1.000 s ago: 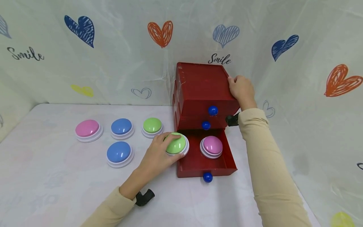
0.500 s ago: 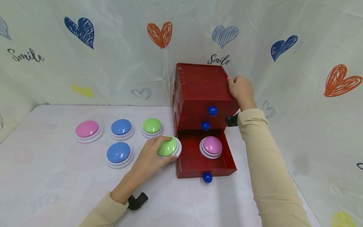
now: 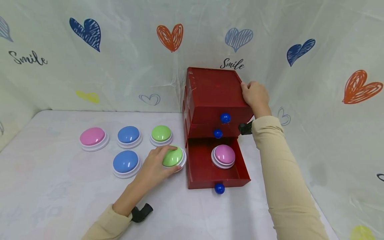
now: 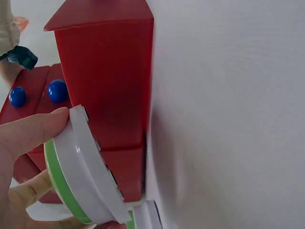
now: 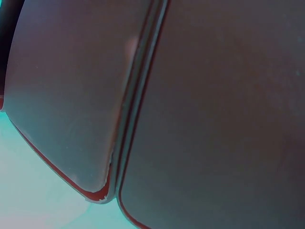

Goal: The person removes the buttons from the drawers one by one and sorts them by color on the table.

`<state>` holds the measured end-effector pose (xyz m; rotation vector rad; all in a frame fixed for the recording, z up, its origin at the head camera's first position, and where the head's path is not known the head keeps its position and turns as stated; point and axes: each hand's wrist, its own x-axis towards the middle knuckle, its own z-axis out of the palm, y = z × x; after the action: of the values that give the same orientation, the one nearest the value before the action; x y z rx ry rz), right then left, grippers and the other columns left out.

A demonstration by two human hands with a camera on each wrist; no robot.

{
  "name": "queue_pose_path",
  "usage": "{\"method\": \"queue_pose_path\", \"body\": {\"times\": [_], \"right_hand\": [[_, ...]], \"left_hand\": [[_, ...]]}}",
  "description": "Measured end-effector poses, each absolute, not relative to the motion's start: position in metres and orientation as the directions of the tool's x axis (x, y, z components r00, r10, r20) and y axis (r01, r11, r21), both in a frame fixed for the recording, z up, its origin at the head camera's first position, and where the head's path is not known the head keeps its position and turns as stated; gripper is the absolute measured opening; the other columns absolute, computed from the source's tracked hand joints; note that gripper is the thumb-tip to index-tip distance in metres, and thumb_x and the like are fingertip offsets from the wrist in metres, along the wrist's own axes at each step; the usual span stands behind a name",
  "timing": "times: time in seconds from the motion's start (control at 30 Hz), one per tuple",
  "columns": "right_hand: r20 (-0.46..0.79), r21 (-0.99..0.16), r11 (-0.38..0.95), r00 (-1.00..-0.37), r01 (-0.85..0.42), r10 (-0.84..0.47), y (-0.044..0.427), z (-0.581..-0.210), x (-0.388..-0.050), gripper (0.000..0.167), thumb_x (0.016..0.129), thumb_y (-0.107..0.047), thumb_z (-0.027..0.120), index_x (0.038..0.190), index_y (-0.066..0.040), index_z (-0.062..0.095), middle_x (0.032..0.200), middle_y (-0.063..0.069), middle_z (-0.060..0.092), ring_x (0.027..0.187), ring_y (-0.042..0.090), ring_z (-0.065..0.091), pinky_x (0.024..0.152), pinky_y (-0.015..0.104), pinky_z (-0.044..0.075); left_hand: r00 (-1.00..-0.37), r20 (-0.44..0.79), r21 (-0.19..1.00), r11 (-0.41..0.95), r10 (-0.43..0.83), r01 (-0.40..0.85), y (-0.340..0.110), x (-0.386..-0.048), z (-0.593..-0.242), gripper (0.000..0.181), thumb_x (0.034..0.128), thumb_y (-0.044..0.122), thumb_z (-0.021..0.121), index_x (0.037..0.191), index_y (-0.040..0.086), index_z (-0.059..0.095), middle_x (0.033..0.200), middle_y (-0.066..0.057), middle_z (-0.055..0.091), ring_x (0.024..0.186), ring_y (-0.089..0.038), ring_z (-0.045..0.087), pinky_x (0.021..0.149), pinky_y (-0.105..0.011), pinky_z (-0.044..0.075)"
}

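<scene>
My left hand (image 3: pixel 154 166) grips a green dome push button (image 3: pixel 173 157) by its white base, just left of the pulled-out bottom drawer (image 3: pixel 201 175). In the left wrist view the button (image 4: pixel 88 167) is tilted and the thumb and fingers hold its rim. A pink push button (image 3: pixel 225 154) sits inside the drawer. My right hand (image 3: pixel 256 96) holds the top right edge of the red drawer cabinet (image 3: pixel 217 88); some of its fingers are hidden. The right wrist view shows only the dark cabinet surface (image 5: pixel 209 124) close up.
Left on the white table (image 3: pixel 75 200) stand a pink push button (image 3: pixel 92 136), two blue ones, a far blue button (image 3: pixel 128 134) and a near blue button (image 3: pixel 125 161), and another green button (image 3: pixel 161 133). Behind the table hangs a heart-print cloth (image 3: pixel 126 66). The upper drawers are closed.
My left hand has carried the green button leftward, from over the drawer's left edge to beside it. The right hand has stayed on the cabinet.
</scene>
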<state>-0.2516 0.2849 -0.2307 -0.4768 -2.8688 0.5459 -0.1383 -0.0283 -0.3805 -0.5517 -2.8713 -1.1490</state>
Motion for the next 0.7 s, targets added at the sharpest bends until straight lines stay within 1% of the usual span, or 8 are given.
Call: {"method": "queue_pose_path", "body": {"times": [0.13,0.37,0.57,0.7], "right_hand": [[0.116,-0.384,0.881,-0.932,0.277,0.344,0.285,-0.231,-0.251,0.051,0.099,-0.043,0.028,0.105,0.000,0.055,0.096,0.018,0.055,0.083,0.030,0.053,0.064,0.036,0.041],[0.109,-0.391,0.876,-0.931,0.282,0.349,0.284,-0.230,-0.251,0.050,0.099,-0.042,0.029,0.106,0.000,0.055,0.092,0.016,0.054,0.081,0.028,0.051,0.061,0.032,0.038],[0.113,-0.390,0.877,-0.931,0.281,0.348,0.284,-0.231,-0.250,0.049,0.099,-0.042,0.029,0.104,-0.001,0.054,0.089,0.014,0.052,0.080,0.027,0.051,0.059,0.031,0.037],[0.125,-0.389,0.879,-0.930,0.274,0.346,0.284,-0.231,-0.250,0.048,0.099,-0.042,0.029,0.102,-0.001,0.054,0.088,0.014,0.052,0.079,0.027,0.051,0.058,0.031,0.037]], "left_hand": [[-0.938,0.118,0.653,0.686,0.325,0.320,-0.031,-0.140,-0.383,0.054,0.0741,0.031,0.077,0.122,0.019,0.054,0.126,-0.013,0.054,0.111,-0.033,0.049,0.087,-0.049,0.047],[-0.935,0.123,0.609,0.719,0.332,0.335,-0.037,-0.147,-0.388,0.052,0.0736,0.025,0.077,0.120,0.016,0.055,0.126,-0.017,0.054,0.110,-0.038,0.049,0.088,-0.051,0.045],[-0.938,0.090,0.598,0.735,0.334,0.318,-0.041,-0.150,-0.391,0.052,0.0734,0.022,0.077,0.120,0.016,0.055,0.128,-0.020,0.051,0.111,-0.039,0.047,0.089,-0.052,0.044],[-0.936,0.091,0.586,0.742,0.339,0.326,-0.042,-0.151,-0.393,0.053,0.0725,0.021,0.078,0.119,0.015,0.055,0.128,-0.022,0.051,0.110,-0.041,0.047,0.089,-0.052,0.044]]}}
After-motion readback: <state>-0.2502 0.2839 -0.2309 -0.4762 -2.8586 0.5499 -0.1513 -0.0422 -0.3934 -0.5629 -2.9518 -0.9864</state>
